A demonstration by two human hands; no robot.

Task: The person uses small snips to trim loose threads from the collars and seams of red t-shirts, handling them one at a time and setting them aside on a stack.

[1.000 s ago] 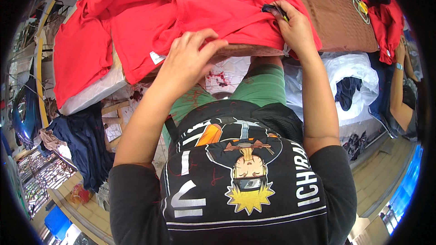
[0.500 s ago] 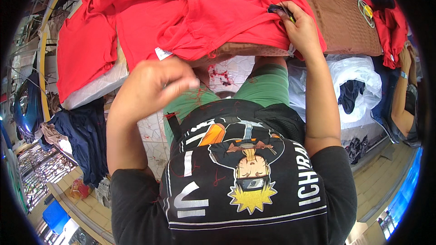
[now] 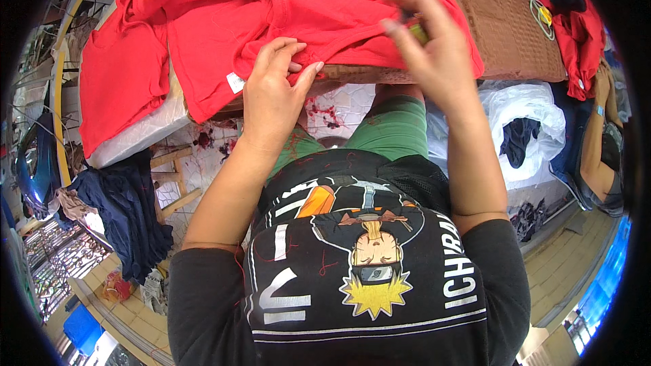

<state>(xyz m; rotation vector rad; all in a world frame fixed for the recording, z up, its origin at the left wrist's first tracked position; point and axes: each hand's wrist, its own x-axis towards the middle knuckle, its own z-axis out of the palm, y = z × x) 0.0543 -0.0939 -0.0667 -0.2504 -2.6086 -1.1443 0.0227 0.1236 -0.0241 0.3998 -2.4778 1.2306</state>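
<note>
A red garment [image 3: 224, 34] lies in loose folds over the padded work surface before me, a white tag [image 3: 235, 83] at its near edge. My left hand [image 3: 274, 85] is at that edge, fingers curled and thumb toward them, with the red cloth's edge between. Above the cloth's right part, my right hand [image 3: 434, 54] is closed around a small black and yellow-green tool [image 3: 415, 26]. Motion blurs the hand, and its fingers partly cover the tool, so its kind is unclear.
Brown quilted cloth [image 3: 515, 27] covers the surface's right side, with a looped pale cord [image 3: 540, 13] on it. White plastic [image 3: 542, 105] surrounds dark cloth below right. Navy cloth [image 3: 125, 210] hangs at left. Another person's arm [image 3: 597, 129] shows at far right.
My left hand has moved forward and right, from the air near me to the red garment's near edge. My right hand, still holding the tool, has shifted slightly toward me.
</note>
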